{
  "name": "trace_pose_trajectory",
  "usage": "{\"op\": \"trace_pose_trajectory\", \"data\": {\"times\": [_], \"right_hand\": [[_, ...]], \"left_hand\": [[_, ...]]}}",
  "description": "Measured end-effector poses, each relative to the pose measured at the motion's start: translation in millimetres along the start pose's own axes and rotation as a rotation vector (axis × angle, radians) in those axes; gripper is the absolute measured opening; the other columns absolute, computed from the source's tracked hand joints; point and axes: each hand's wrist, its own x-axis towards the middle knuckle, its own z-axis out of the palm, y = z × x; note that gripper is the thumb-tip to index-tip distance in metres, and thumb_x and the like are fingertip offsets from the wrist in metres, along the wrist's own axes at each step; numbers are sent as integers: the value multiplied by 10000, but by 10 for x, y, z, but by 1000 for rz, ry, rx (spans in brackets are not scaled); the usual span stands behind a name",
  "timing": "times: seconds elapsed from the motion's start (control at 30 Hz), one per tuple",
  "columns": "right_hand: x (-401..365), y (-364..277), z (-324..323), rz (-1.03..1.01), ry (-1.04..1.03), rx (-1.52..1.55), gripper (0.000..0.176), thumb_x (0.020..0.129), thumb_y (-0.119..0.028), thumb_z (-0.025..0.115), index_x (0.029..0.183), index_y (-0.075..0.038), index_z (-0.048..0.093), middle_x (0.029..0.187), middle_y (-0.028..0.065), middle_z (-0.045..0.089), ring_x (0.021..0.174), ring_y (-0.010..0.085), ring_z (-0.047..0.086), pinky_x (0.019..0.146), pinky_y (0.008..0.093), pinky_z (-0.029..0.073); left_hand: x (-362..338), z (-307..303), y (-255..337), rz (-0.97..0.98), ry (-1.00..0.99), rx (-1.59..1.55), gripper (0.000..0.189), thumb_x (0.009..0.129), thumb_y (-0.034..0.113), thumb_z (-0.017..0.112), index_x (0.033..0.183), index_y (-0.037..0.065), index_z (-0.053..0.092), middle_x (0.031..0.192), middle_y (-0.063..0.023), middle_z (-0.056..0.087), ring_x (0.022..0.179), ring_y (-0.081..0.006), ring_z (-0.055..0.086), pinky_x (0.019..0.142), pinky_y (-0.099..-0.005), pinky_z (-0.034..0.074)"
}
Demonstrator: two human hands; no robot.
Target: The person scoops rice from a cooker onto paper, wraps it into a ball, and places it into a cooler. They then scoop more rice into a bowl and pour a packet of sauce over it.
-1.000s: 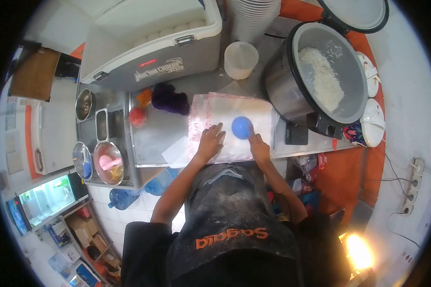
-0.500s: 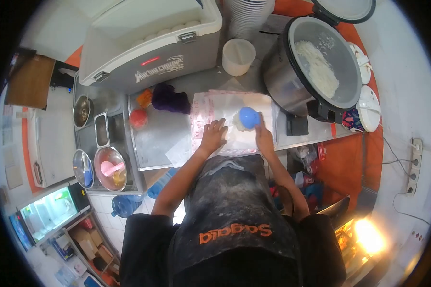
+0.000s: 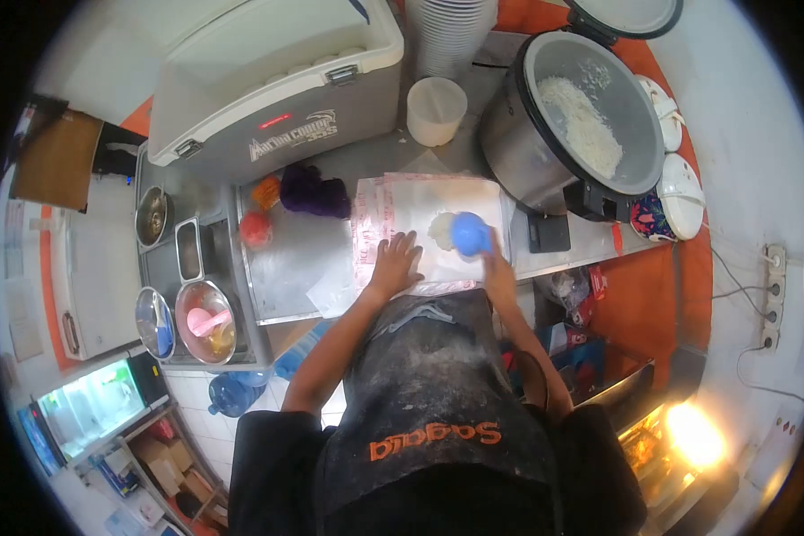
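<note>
A stack of white paper sheets with red print lies at the counter's front edge. My left hand rests on its left part, fingers spread and holding nothing. My right hand is closed round a round blue scoop above the right part of the paper. Just left of the scoop, and partly hidden by it, a small mound of white rice sits on the sheet.
A large open rice cooker stands at the back right, with a white tub beside it. Behind is a grey cooler. Purple cloth and metal bowls are on the left. A black flat device lies right of the paper.
The blue scoop has moved slightly right and down in my right hand, showing more of the rice. My left hand has stayed on the paper. The view has shifted a little.
</note>
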Motion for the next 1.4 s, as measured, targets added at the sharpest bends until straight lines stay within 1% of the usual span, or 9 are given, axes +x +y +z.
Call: {"op": "trace_pose_trajectory", "data": {"times": [0.13,0.17,0.2,0.47,0.57,0.63,0.73,0.9,1.4], "right_hand": [[-548,764,-923,375,169,106,572,1087,-308,494,1615,-142,351,1429,182,612,920,196,651,836,354,523],[-554,951,-1062,326,412,132,581,1081,-205,495,1622,-100,307,1491,217,552,1305,315,587,1039,405,466],[-478,1673,-1160,300,498,74,602,1092,-255,476,1629,-87,264,1583,259,425,1407,374,495,1098,425,417],[1369,3060,-1428,328,416,16,495,1057,-258,517,1491,-30,447,1360,300,590,1258,479,560,1030,477,439],[1072,2228,-1422,1,712,-192,277,1007,-131,573,1249,-4,619,1192,248,665,1129,440,615,989,468,460],[717,1911,-1006,37,465,179,222,987,-97,601,1179,-1,662,1162,220,666,1088,383,625,1001,450,463],[405,813,-652,-403,-285,97,272,964,-185,678,1202,-60,712,1242,143,682,1156,338,632,1032,424,472],[517,583,-294,-421,-635,-74,274,954,-239,669,1176,-97,744,1161,145,736,1095,331,676,960,428,521],[657,642,-309,-77,-758,231,321,887,-181,764,1182,-56,747,1007,139,776,932,219,741,841,341,560]], "left_hand": [[-274,-26,144,76,-13,-4,524,779,354,831,1223,127,671,1482,-122,500,1403,-338,413,1104,-561,340],[-292,29,135,64,-12,-5,524,779,354,831,1223,127,671,1482,-122,500,1403,-338,413,1104,-561,340],[-318,123,109,85,19,-21,419,804,325,808,1157,128,700,1427,-108,542,1359,-321,451,1081,-535,363],[-52,-1,231,18,22,-108,126,865,229,740,854,108,772,1078,-37,711,1051,-254,635,925,-407,481],[36,4,180,-112,10,-247,123,849,206,752,823,86,768,939,-73,736,925,-293,674,840,-408,524],[32,-31,205,-144,79,-405,119,851,180,762,880,65,771,875,-126,742,834,-332,688,785,-417,540],[44,8,206,-244,66,-452,133,822,203,791,840,72,776,897,-105,750,867,-319,698,802,-429,547],[104,-62,183,-295,-73,-502,132,846,202,782,884,76,784,939,-96,760,926,-310,707,857,-412,548],[79,8,135,-213,-53,-489,171,830,187,819,916,44,781,969,-109,753,911,-290,722,848,-381,560]]}}
